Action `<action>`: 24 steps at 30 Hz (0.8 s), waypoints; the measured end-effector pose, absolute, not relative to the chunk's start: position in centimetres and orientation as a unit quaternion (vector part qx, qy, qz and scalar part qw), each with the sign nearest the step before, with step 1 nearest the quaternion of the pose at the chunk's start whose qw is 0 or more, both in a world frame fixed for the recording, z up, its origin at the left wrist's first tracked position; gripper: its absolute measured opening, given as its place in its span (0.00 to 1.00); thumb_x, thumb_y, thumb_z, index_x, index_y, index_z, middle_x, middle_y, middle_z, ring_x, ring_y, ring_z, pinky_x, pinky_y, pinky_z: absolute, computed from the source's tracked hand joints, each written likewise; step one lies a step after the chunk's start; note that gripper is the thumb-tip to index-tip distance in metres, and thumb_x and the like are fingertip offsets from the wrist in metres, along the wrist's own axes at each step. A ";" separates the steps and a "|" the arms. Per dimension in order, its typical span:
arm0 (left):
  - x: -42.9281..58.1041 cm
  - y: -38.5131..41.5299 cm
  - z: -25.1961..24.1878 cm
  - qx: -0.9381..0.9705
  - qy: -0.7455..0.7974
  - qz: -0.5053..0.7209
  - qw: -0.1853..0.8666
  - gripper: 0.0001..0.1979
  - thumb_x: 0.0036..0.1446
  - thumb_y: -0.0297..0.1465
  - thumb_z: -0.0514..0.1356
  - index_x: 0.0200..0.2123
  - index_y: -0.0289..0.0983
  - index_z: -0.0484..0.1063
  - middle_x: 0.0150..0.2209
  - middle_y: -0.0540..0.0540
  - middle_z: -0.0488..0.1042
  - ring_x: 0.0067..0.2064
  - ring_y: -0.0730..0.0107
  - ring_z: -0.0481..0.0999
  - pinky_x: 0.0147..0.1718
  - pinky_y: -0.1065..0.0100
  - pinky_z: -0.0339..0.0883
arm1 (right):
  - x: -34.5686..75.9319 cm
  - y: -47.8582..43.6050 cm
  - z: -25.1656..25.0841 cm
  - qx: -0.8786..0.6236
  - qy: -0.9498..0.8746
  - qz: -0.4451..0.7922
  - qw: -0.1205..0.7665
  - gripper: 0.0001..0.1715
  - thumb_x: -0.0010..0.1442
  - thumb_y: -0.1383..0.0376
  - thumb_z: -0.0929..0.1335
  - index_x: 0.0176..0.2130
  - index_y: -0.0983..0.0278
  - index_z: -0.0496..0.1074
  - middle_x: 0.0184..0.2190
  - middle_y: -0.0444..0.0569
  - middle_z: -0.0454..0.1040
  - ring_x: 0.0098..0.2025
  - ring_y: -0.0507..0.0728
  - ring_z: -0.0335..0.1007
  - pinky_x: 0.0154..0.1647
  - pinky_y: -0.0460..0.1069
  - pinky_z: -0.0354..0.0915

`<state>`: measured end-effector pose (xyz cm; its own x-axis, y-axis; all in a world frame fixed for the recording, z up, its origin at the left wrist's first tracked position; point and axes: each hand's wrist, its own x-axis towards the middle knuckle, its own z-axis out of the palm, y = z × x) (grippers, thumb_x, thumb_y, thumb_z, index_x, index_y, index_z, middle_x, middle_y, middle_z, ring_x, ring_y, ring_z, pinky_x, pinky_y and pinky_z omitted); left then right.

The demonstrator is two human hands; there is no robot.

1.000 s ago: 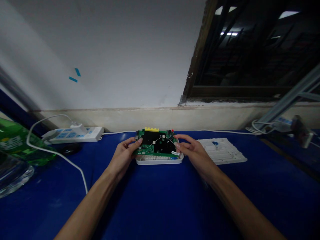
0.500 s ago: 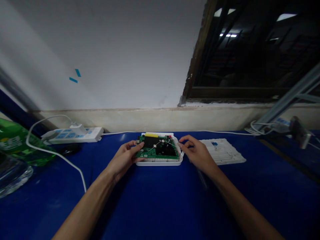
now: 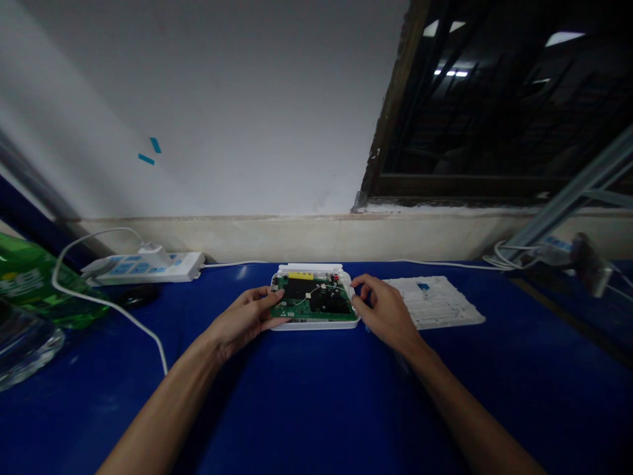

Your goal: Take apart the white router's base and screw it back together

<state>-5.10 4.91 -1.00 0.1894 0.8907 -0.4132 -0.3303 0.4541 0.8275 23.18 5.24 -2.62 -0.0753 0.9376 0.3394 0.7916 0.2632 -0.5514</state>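
Note:
A green circuit board (image 3: 291, 307) with black patches, a yellow connector strip (image 3: 300, 276) and thin pale wires (image 3: 316, 289) sits over a shallow white plastic case (image 3: 316, 326). My left hand (image 3: 247, 315) is closed on the board's left edge, thumb on top and fingers underneath. At the case's right wall, my right hand (image 3: 383, 310) has its thumb and curled index finger on the rim, near the end of a wire. Whether those fingertips also touch the wire cannot be made out. Right of this hand lies a white plastic cover panel (image 3: 445, 303), inner side up.
On the left are a white power strip (image 3: 185, 267) with a plugged-in charger, a looping white cable (image 3: 123, 313), a black object (image 3: 138, 295) and a green bottle (image 3: 30, 280). A wall runs behind the blue table (image 3: 316, 402). A metal bar (image 3: 568, 191) slants at right.
The board has come down a little and sits further inside the case, shifted slightly right. My right hand has moved slightly left and down along the case's edge.

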 end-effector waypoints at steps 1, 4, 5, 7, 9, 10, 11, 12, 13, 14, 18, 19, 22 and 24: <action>-5.1 4.9 -1.0 0.290 0.476 0.432 0.709 0.12 0.56 0.24 0.71 0.44 0.29 0.75 0.48 0.36 0.80 0.42 0.60 0.84 0.38 0.68 0.82 | 23.1 5.3 -2.7 -0.586 -0.728 0.101 0.341 0.11 0.58 0.66 0.68 0.42 0.60 0.75 0.32 0.46 0.73 0.33 0.58 0.71 0.36 0.53 0.65; -5.2 4.8 -0.7 0.269 0.481 0.439 0.709 0.10 0.58 0.23 0.69 0.43 0.29 0.76 0.49 0.34 0.79 0.42 0.58 0.84 0.38 0.65 0.83 | 22.8 5.4 -3.1 -0.529 -0.746 0.089 0.395 0.11 0.63 0.66 0.66 0.44 0.59 0.77 0.44 0.52 0.74 0.47 0.62 0.72 0.51 0.58 0.66; -5.2 4.8 -0.6 0.266 0.479 0.438 0.712 0.10 0.59 0.23 0.68 0.44 0.29 0.76 0.49 0.33 0.79 0.42 0.58 0.84 0.38 0.65 0.83 | 22.8 5.5 -3.3 -0.512 -0.749 0.098 0.408 0.12 0.65 0.65 0.65 0.45 0.58 0.77 0.46 0.53 0.74 0.51 0.63 0.71 0.54 0.60 0.65; -5.2 4.7 -0.4 0.267 0.472 0.436 0.718 0.09 0.59 0.23 0.68 0.44 0.29 0.76 0.48 0.33 0.79 0.42 0.57 0.84 0.39 0.65 0.83 | 22.6 5.7 -3.6 -0.495 -0.749 0.126 0.423 0.13 0.68 0.66 0.63 0.45 0.58 0.77 0.47 0.53 0.75 0.53 0.63 0.71 0.57 0.61 0.65; -5.3 4.7 -0.4 0.275 0.466 0.436 0.719 0.10 0.58 0.23 0.69 0.43 0.30 0.76 0.49 0.33 0.79 0.43 0.57 0.84 0.40 0.65 0.83 | 22.6 5.9 -3.8 -0.491 -0.744 0.146 0.430 0.14 0.68 0.66 0.63 0.44 0.58 0.77 0.47 0.53 0.76 0.52 0.62 0.72 0.57 0.61 0.65; -5.3 4.7 -0.4 0.281 0.462 0.437 0.719 0.10 0.58 0.23 0.69 0.43 0.30 0.76 0.49 0.33 0.79 0.44 0.57 0.84 0.40 0.65 0.83 | 22.7 6.0 -3.8 -0.489 -0.743 0.150 0.431 0.13 0.68 0.66 0.63 0.43 0.58 0.77 0.46 0.53 0.76 0.52 0.62 0.72 0.57 0.61 0.65; -5.4 4.7 -0.4 0.287 0.456 0.440 0.718 0.11 0.57 0.23 0.70 0.43 0.31 0.76 0.50 0.34 0.79 0.44 0.58 0.84 0.41 0.65 0.82 | 22.7 6.1 -3.8 -0.488 -0.743 0.151 0.432 0.12 0.67 0.67 0.64 0.42 0.58 0.77 0.46 0.53 0.76 0.51 0.62 0.73 0.57 0.60 0.66; -5.4 4.7 -0.5 0.292 0.450 0.445 0.717 0.11 0.56 0.23 0.70 0.43 0.32 0.76 0.49 0.35 0.79 0.45 0.58 0.83 0.41 0.64 0.82 | 22.8 6.1 -3.9 -0.487 -0.743 0.152 0.432 0.11 0.66 0.67 0.65 0.41 0.58 0.77 0.46 0.53 0.76 0.51 0.62 0.73 0.56 0.60 0.66; -5.5 4.7 -0.7 0.297 0.442 0.449 0.717 0.11 0.55 0.23 0.71 0.42 0.32 0.76 0.49 0.37 0.79 0.44 0.58 0.83 0.42 0.63 0.82 | 22.9 6.1 -3.9 -0.487 -0.744 0.154 0.431 0.11 0.65 0.67 0.65 0.41 0.59 0.77 0.46 0.53 0.76 0.51 0.62 0.73 0.55 0.60 0.67; -5.6 4.8 -0.8 0.302 0.435 0.455 0.716 0.11 0.54 0.24 0.71 0.41 0.33 0.76 0.47 0.38 0.79 0.44 0.59 0.83 0.43 0.61 0.82 | 22.9 6.1 -3.8 -0.487 -0.745 0.155 0.429 0.10 0.65 0.67 0.65 0.41 0.59 0.77 0.46 0.52 0.76 0.51 0.62 0.73 0.54 0.59 0.67; -5.7 4.8 -1.1 0.317 0.416 0.469 0.712 0.12 0.53 0.26 0.73 0.40 0.35 0.76 0.44 0.41 0.80 0.44 0.58 0.83 0.44 0.60 0.81 | 23.1 6.1 -3.7 -0.485 -0.754 0.147 0.418 0.11 0.64 0.68 0.66 0.44 0.59 0.76 0.44 0.51 0.78 0.48 0.62 0.74 0.50 0.59 0.68; -5.7 4.8 -1.1 0.320 0.415 0.468 0.711 0.13 0.52 0.26 0.73 0.40 0.35 0.76 0.44 0.40 0.80 0.45 0.57 0.82 0.44 0.60 0.80 | 23.2 6.1 -3.7 -0.485 -0.756 0.145 0.415 0.11 0.64 0.68 0.66 0.44 0.59 0.76 0.44 0.51 0.78 0.47 0.62 0.74 0.49 0.59 0.68; -5.6 4.7 -1.0 0.325 0.414 0.468 0.710 0.13 0.52 0.27 0.73 0.41 0.35 0.76 0.43 0.40 0.80 0.45 0.57 0.82 0.44 0.59 0.80 | 23.2 6.1 -3.5 -0.487 -0.755 0.142 0.416 0.10 0.64 0.69 0.67 0.44 0.59 0.76 0.43 0.50 0.78 0.46 0.61 0.74 0.49 0.59 0.68; -5.5 4.7 -0.8 0.327 0.416 0.471 0.706 0.14 0.52 0.27 0.73 0.41 0.36 0.76 0.43 0.40 0.80 0.44 0.57 0.82 0.43 0.59 0.79 | 23.2 6.1 -3.4 -0.482 -0.753 0.143 0.424 0.10 0.64 0.68 0.67 0.44 0.58 0.75 0.44 0.51 0.78 0.48 0.62 0.73 0.50 0.59 0.68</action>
<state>-5.55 4.70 -0.81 0.2109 0.9365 -0.2802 -0.3929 0.3437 0.8529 23.22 6.12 -3.43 -0.1746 0.8474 0.5014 0.6054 0.4940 -0.6241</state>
